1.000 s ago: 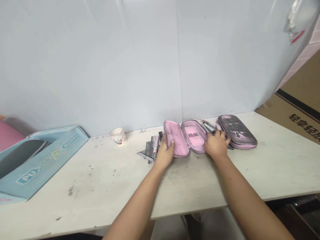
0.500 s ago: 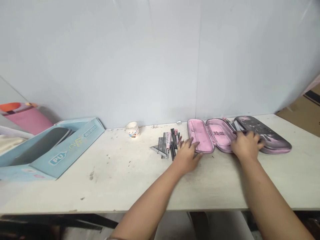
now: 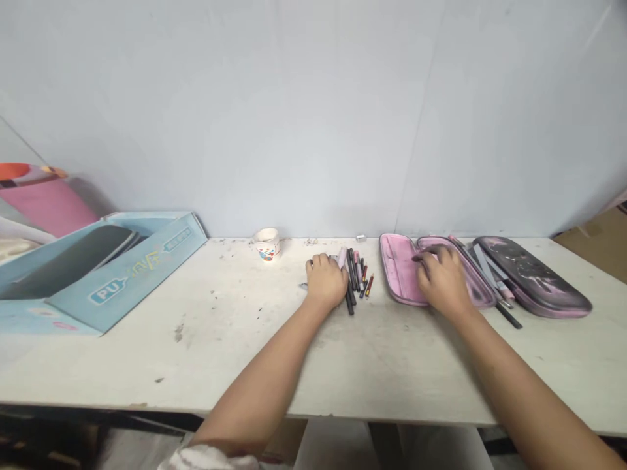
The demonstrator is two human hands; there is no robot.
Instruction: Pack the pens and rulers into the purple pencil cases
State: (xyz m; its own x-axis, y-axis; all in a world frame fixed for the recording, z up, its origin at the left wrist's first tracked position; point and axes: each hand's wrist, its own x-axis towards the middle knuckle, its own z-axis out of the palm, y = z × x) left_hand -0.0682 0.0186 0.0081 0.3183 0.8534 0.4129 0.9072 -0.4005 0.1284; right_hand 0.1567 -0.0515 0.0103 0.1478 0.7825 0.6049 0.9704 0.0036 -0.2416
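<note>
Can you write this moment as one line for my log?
Left hand: beside pens | Right hand: on open pink pencil case | Nearby: dark pencil case

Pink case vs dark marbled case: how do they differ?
The open pink pencil case shows its lining; the dark marbled case shows its outer shell. The right hand rests on the pink case, not the dark one. Both are long, round-ended and lie on the table.
</note>
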